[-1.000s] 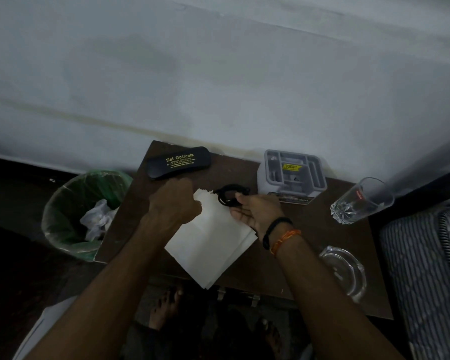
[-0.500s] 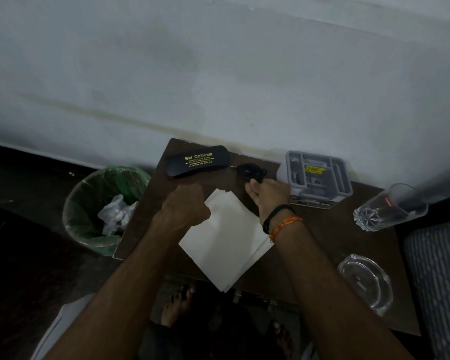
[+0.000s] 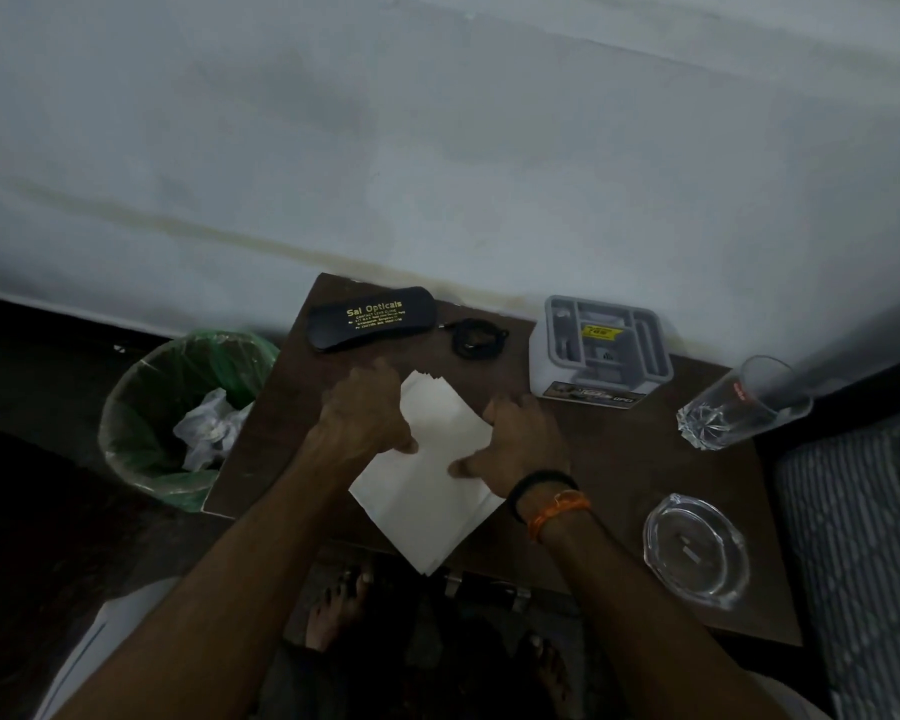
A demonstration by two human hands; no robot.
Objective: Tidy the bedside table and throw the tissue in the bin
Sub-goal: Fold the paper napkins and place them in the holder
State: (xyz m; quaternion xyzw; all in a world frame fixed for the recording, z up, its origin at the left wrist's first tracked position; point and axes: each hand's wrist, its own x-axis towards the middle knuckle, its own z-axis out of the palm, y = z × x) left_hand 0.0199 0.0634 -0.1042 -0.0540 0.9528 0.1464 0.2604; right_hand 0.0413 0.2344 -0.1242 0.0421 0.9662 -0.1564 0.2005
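White folded paper tissues [image 3: 430,475] lie stacked in the middle of the dark brown wooden desk [image 3: 609,459], one corner hanging over the near edge. The left hand [image 3: 367,413] rests on the stack's left side, the right hand [image 3: 515,441] on its right side, each with its thumb laid on the paper; how the fingers lie I cannot tell. Along the back stand a black spectacle case with gold lettering [image 3: 370,318], a small black coiled item [image 3: 476,337] and a grey plastic organiser [image 3: 601,350]. A clear drinking glass [image 3: 739,405] and a clear glass ashtray [image 3: 694,550] sit to the right. The green-lined bin [image 3: 178,418] holding crumpled white waste stands left of the desk.
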